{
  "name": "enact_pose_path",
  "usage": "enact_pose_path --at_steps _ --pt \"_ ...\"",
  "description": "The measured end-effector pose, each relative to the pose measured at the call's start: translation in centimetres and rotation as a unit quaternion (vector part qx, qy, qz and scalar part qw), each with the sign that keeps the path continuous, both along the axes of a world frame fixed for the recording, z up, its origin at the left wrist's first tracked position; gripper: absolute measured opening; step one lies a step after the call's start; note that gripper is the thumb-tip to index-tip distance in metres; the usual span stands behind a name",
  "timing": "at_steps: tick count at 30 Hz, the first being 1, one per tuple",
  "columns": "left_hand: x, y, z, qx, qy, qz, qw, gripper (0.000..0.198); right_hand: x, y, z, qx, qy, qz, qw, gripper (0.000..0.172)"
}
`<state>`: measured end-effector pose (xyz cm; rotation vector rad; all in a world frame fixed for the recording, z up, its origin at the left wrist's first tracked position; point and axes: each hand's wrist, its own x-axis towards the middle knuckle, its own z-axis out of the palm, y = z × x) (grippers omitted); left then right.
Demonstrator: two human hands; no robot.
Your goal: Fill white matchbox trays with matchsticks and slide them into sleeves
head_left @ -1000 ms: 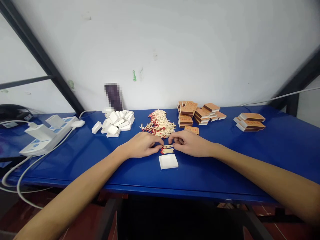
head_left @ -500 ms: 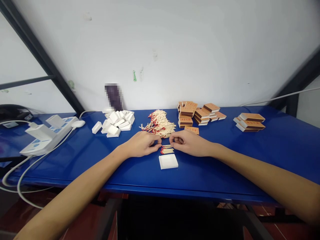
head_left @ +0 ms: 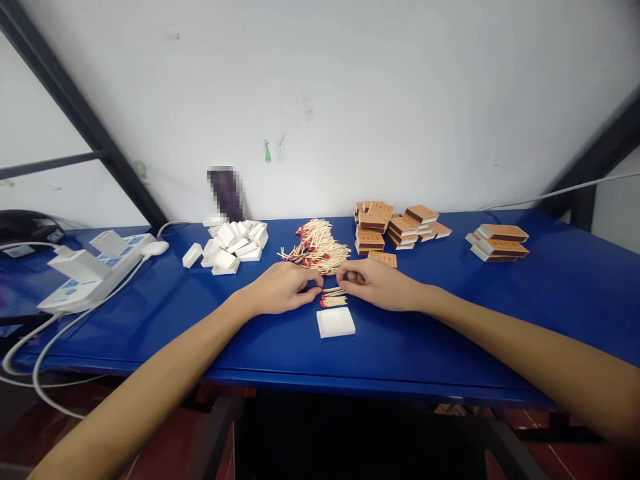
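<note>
My left hand (head_left: 284, 288) and my right hand (head_left: 372, 283) rest on the blue table (head_left: 500, 313), fingers curled, facing each other. Between their fingertips lies a small bundle of red-tipped matches (head_left: 334, 299); both hands' fingertips pinch at its ends. An empty white matchbox tray (head_left: 336, 322) sits just in front of the bundle. Behind the hands is a loose heap of matches (head_left: 318, 246).
A pile of white inner trays (head_left: 233, 245) lies at the back left. Stacks of orange matchbox sleeves (head_left: 395, 229) stand at the back right, with a smaller stack (head_left: 499, 241) farther right. A white power strip (head_left: 85, 270) with cables occupies the far left.
Both hands have shifted slightly toward the match heap, fingers still working at the small bundle. The tray has not moved.
</note>
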<state>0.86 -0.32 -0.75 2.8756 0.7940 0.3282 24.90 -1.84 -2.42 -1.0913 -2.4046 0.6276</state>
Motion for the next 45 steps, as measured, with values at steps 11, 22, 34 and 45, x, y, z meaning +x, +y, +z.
enact_pose_path --at_steps 11,22,34,45 --pt "0.04 -0.31 0.30 -0.008 0.001 -0.003 1.000 0.020 0.07 -0.05 0.27 -0.007 -0.004 0.015 1.000 0.016" --pt "0.06 -0.41 0.28 -0.020 0.001 -0.004 1.000 0.021 0.18 -0.09 0.87 -0.003 -0.043 -0.008 0.999 0.013" --pt "0.17 -0.49 0.50 -0.027 0.005 -0.004 1.000 0.021 0.06 -0.34 0.38 0.009 -0.026 0.010 1.000 0.008" --pt "0.13 -0.60 0.69 -0.038 -0.001 -0.014 0.999 0.024 0.13 -0.43 0.49 -0.006 -0.011 0.033 0.999 0.015"
